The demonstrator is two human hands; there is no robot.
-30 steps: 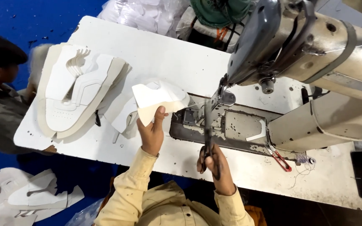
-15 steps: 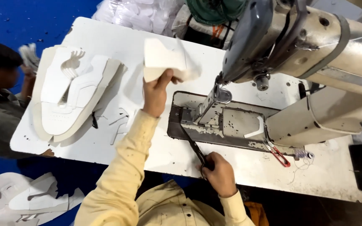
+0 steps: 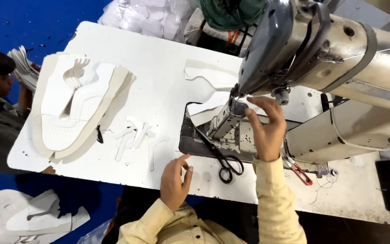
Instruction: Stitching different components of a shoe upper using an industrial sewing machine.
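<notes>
Right hand [image 3: 265, 131] dropped the black-handled steel scissors [image 3: 220, 156], now open at the grey sewing machine's needle post [image 3: 224, 118]. Left hand [image 3: 175, 180] released the white cut shoe piece [image 3: 208, 77], lying at 12 o'clock; it's back near the white table [image 3: 159, 81] edge, loosely open, empty.

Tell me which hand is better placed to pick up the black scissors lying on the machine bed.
Probably the left. The left hand hovers empty at the table's near edge, close to the handles of the black scissors. The right hand is up at the sewing machine, fingers touching the post under its head.

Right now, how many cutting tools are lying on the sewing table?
2: black scissors lie on the table in front of the machine, between the hands; small red-handled thread snips lie further right. Others may be hidden behind the machine.
</notes>
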